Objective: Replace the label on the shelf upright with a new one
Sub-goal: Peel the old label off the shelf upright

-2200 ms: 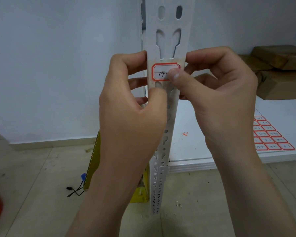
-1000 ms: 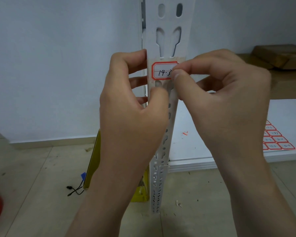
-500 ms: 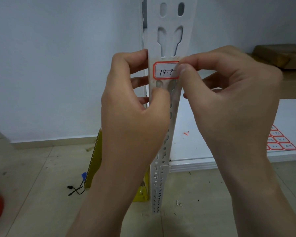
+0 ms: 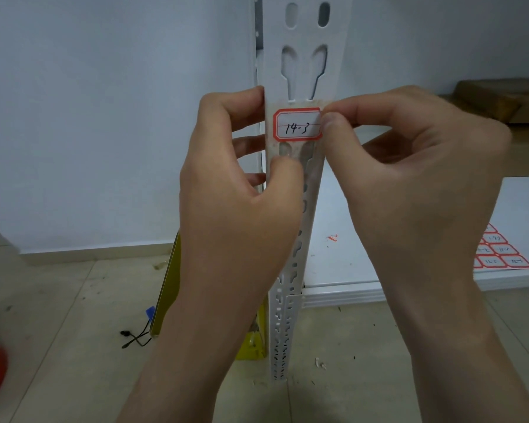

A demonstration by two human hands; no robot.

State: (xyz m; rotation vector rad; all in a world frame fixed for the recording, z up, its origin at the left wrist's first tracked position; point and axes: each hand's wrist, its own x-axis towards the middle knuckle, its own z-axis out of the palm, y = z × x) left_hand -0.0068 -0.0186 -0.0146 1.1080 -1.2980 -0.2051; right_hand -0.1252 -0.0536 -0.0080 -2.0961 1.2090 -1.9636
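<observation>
Hands are working at the label (image 4: 297,125) on the upright (image 4: 306,32).
The left hand (image 4: 235,215) is gripping the upright just under it; the right hand (image 4: 409,184) is pinching the label's right edge, hiding it and part of the sticker sheet (image 4: 498,254).

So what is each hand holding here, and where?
Left hand grips the shelf upright just below the label; right hand pinches the label's right edge.
</observation>
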